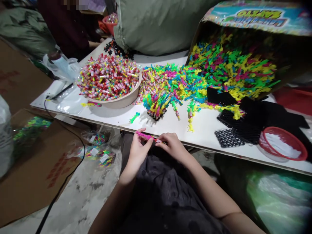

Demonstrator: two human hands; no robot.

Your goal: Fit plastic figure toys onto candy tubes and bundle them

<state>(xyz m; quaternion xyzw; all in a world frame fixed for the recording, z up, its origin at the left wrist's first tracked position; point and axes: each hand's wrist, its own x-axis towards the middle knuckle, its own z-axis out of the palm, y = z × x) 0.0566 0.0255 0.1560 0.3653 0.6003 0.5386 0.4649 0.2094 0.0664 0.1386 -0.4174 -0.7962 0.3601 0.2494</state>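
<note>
Just off the table's front edge, my left hand (137, 151) pinches a pink plastic figure (145, 136) between thumb and fingers. My right hand (174, 147) grips a small printed tube (158, 141), and its tip meets the end of the pink figure. Whether the two are joined, I cannot tell. Beyond my hands a small black grid rack (161, 115) holds several tubes upright, topped with coloured figures (156, 101). One green and blue figure (134, 118) lies alone to its left. Two more tubes with figures attached (177, 113) lie to its right.
A cream basin (126, 99) heaped with printed tubes stands left. Loose figures (187, 81) spill from a tipped cardboard box (219, 14). Black racks (229, 138) and a red basket (262, 138) sit right. A person's dark sleeve (70, 29) shows at back left.
</note>
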